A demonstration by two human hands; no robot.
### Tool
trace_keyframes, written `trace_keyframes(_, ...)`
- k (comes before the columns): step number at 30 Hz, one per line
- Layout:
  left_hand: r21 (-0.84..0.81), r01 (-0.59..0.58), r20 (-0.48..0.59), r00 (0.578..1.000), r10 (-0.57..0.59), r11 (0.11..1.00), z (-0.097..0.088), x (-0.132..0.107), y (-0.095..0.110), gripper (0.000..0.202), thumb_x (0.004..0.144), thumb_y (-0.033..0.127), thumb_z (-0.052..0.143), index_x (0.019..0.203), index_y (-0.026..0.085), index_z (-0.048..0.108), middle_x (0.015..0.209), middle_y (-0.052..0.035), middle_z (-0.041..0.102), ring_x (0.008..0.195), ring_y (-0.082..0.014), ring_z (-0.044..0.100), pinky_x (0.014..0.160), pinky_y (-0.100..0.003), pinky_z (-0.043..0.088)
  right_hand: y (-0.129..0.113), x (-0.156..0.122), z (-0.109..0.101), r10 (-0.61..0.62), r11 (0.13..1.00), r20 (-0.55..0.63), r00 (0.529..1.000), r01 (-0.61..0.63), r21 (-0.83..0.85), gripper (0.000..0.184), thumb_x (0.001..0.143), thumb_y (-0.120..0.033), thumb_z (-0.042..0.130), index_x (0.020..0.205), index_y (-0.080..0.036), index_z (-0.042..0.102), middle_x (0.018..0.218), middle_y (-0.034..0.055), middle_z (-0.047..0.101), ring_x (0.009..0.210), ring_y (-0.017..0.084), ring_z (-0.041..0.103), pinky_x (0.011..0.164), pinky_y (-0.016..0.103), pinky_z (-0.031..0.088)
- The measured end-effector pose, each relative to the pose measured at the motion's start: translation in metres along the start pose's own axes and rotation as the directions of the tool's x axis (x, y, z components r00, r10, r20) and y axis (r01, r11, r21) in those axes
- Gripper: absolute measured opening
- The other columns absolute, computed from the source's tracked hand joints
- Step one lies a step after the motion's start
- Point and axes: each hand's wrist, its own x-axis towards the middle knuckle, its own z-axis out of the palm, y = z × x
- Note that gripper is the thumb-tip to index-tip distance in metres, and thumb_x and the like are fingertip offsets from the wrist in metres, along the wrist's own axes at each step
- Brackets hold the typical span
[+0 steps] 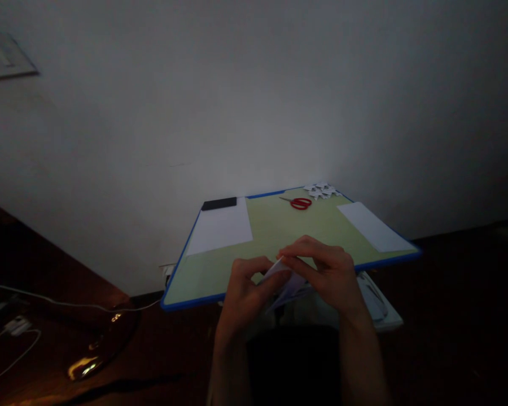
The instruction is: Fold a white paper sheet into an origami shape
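Observation:
Both my hands meet over the near edge of a green board with a blue rim (279, 225). Between them is a small folded piece of white paper (288, 286). My left hand (248, 287) pinches its left side, fingers closed. From the right, my right hand (322, 269) grips the same paper, fingers curled over its top. Much of the paper is hidden behind the fingers.
On the board lie a white sheet (220, 228) at the left, another white sheet (375, 226) at the right, red scissors (300, 203), a black bar (219, 203) and several small folded paper pieces (320, 190). A white wall stands behind. White cables (68, 305) run at the left.

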Motion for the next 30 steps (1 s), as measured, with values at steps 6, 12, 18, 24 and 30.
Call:
trace_keyframes(6, -0.052, 0.011, -0.005, 1.0, -0.011, 0.999, -0.001, 0.002, -0.001, 0.029, 0.088, 0.038, 0.08, 0.065, 0.02, 0.079, 0.062, 0.0001, 0.067, 0.063, -0.0164, 0.057, 0.065, -0.029, 0.042, 0.003, -0.002, -0.008, 0.031, 1.0, 0.032, 0.999, -0.031, -0.005, 0.02, 0.093, -0.017, 0.082, 0.106, -0.033, 0.085, 0.092, -0.0029, 0.082, 0.086, 0.015, 0.075, 0.079, 0.03, 0.057)
trace_keyframes(12, -0.01, 0.029, 0.036, 0.999, -0.028, 1.0, -0.002, 0.004, -0.006, 0.034, 0.093, 0.046, 0.076, 0.076, 0.018, 0.084, 0.069, -0.0024, 0.074, 0.068, -0.0185, 0.063, 0.068, -0.029, 0.044, 0.001, -0.004, -0.016, 0.115, 0.991, 0.084, 0.99, -0.108, -0.08, 0.015, 0.092, -0.021, 0.084, 0.105, -0.03, 0.085, 0.094, -0.0022, 0.083, 0.086, 0.015, 0.076, 0.082, 0.03, 0.059)
trace_keyframes(18, 0.083, -0.038, 0.031, 0.999, 0.036, 0.996, 0.0, 0.005, -0.002, 0.039, 0.102, 0.045, 0.065, 0.083, 0.019, 0.087, 0.073, -0.0036, 0.078, 0.069, -0.0192, 0.068, 0.068, -0.029, 0.047, -0.001, -0.001, -0.015, 0.125, 0.987, 0.096, 0.987, -0.115, -0.11, 0.015, 0.094, -0.024, 0.082, 0.108, -0.03, 0.084, 0.095, -0.0014, 0.083, 0.088, 0.016, 0.077, 0.083, 0.03, 0.061)
trace_keyframes(24, -0.01, -0.095, -0.145, 0.985, 0.093, 0.995, 0.003, 0.007, -0.002, 0.016, 0.091, 0.035, 0.083, 0.086, 0.02, 0.084, 0.08, -0.0025, 0.082, 0.073, -0.0186, 0.074, 0.072, -0.028, 0.055, 0.0, -0.001, -0.015, 0.063, 0.995, 0.09, 0.994, -0.056, -0.078, 0.019, 0.096, -0.02, 0.079, 0.11, -0.031, 0.085, 0.095, 0.0004, 0.083, 0.086, 0.017, 0.076, 0.078, 0.032, 0.06)
trace_keyframes(30, 0.087, -0.2, -0.175, 0.961, 0.212, 0.976, 0.0, 0.008, -0.005, 0.008, 0.089, 0.028, 0.086, 0.085, 0.023, 0.082, 0.081, -0.0006, 0.081, 0.077, -0.018, 0.072, 0.078, -0.03, 0.055, 0.004, -0.001, -0.018, 0.045, 0.994, 0.138, 0.989, -0.031, -0.102, 0.026, 0.096, -0.018, 0.079, 0.115, -0.036, 0.085, 0.094, 0.0003, 0.08, 0.088, 0.019, 0.073, 0.08, 0.034, 0.058)
